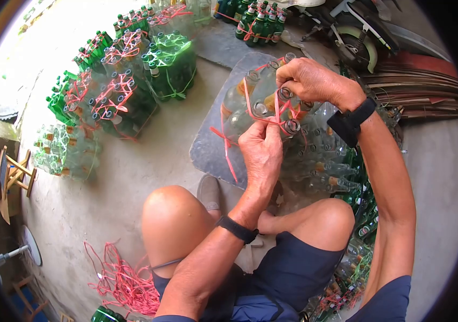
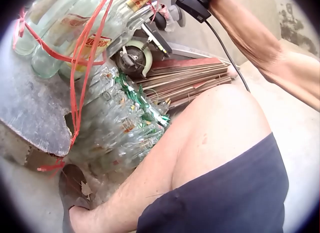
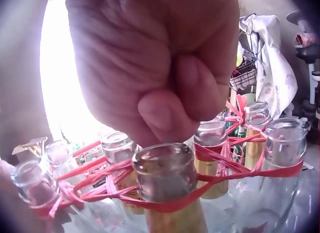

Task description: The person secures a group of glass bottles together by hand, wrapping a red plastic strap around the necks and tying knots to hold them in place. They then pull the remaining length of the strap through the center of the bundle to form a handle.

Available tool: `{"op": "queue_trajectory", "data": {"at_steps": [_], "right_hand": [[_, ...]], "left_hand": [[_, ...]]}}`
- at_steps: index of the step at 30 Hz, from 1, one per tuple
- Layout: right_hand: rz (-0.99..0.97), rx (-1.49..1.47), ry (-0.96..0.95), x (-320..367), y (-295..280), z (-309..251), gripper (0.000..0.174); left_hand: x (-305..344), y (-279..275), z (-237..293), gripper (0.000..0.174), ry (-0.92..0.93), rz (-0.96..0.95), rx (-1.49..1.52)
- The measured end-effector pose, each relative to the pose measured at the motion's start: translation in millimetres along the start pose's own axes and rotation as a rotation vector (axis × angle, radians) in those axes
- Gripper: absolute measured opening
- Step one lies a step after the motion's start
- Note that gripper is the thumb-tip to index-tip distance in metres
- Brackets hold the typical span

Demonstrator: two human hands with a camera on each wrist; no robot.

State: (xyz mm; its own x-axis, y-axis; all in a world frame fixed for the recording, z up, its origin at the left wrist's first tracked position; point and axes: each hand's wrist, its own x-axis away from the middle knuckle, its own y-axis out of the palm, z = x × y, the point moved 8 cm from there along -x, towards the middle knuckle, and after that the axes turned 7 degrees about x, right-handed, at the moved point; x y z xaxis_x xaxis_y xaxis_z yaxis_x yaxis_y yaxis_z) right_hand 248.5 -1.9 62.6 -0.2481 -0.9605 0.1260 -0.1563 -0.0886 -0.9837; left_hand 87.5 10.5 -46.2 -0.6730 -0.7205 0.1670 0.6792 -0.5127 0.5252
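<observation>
Concrete floor [image 1: 105, 204] carries a grey slab [image 1: 207, 150] where a cluster of clear bottles [image 1: 239, 102] stands, necks laced with red string [image 1: 278, 115]. The left hand [image 1: 261, 153] is at the necks, fingers grasping the string. The right hand [image 1: 309, 80] sits over the bottle tops, fingers clenched; what they hold, I cannot tell.
</observation>
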Motion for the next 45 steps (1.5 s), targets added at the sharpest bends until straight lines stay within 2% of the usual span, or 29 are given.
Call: {"op": "queue_trajectory", "data": {"at_steps": [2, 6, 8, 15, 18, 20, 21, 23, 24, 26, 28, 31, 32, 34, 45], "right_hand": [[-0.123, -0.167, 0.173, 0, 9, 13, 0.013], [-0.146, -0.194, 0.143, -5, 3, 2, 0.015], [-0.264, -0.283, 0.271, -4, 10, 9, 0.017], [-0.205, -0.319, 0.311, 3, 13, 16, 0.018], [-0.147, -0.342, 0.328, 13, 15, 19, 0.016], [0.24, -0.251, 0.077, 17, 5, 19, 0.016], [0.244, -0.25, 0.073, 21, -5, 4, 0.016], [0.08, -0.468, 0.462, 49, -7, -23, 0.032], [0.084, -0.471, 0.463, 57, 3, -33, 0.032], [0.443, -0.069, 0.202, 71, -5, -65, 0.049], [0.4, -0.074, 0.275, 72, 4, -74, 0.055], [0.583, -0.038, 0.304, 75, 5, -79, 0.044], [0.59, -0.04, 0.306, 75, 5, -80, 0.044], [0.548, -0.072, 0.359, 73, 11, -77, 0.057], [0.598, -0.072, 0.39, 71, 17, -74, 0.05]], "left_hand": [[1, 2, 1, 0.021, -0.005, 0.001, 0.007], [1, -2, 2, 0.019, -0.062, -0.007, -0.016], [1, -2, 3, 0.019, -0.053, -0.02, -0.041], [1, -11, 21, 0.02, -0.009, -0.03, -0.106], [2, -16, 25, 0.02, -0.009, -0.025, -0.137], [2, -19, 29, 0.02, 0.0, -0.021, -0.129], [2, -18, 31, 0.02, 0.007, -0.032, -0.146], [2, -20, 32, 0.021, 0.012, -0.043, -0.169], [-1, -23, 27, 0.02, -0.021, -0.053, -0.149], [-5, -25, 24, 0.019, -0.053, -0.066, -0.135], [-8, -26, 27, 0.02, -0.029, -0.085, -0.162], [-11, -26, 33, 0.02, 0.033, -0.106, -0.251], [-13, -27, 35, 0.02, 0.037, -0.11, -0.255], [-14, -28, 38, 0.02, 0.042, -0.126, -0.308], [-20, -35, 60, 0.02, 0.1, -0.187, -0.479]]}}
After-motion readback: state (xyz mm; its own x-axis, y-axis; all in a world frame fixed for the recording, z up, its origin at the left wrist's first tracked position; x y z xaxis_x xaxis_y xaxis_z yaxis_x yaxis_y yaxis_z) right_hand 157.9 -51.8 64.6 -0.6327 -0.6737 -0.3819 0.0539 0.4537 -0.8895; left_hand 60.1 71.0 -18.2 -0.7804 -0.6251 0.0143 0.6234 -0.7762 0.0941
